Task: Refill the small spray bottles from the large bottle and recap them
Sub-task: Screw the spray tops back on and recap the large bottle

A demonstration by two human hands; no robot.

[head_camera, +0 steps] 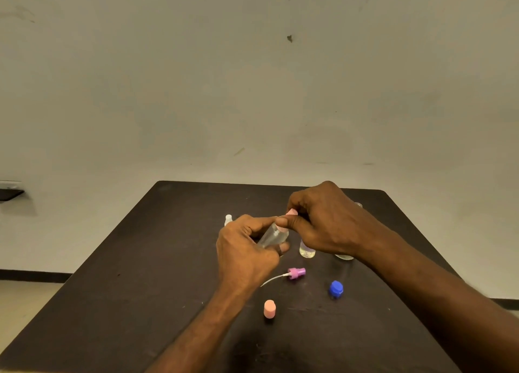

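A white cap (pixel 228 219) is standing at the left behind the left hand (pixel 247 249), whose grip is curling round a clear bottle (pixel 273 235) held tilted above the table (pixel 140 288), while the right hand (pixel 323 221) is pinching the pink sprayer (pixel 289 218) at its neck. Nearer the camera are lying a salmon cap (pixel 269 309), a loose pink pump (pixel 296 273) with its tube, and a blue cap (pixel 336 288). The right hand is hiding most of a second bottle (pixel 307 251) and a larger one (pixel 344 256); a pale wall (pixel 252 78) is rising behind.
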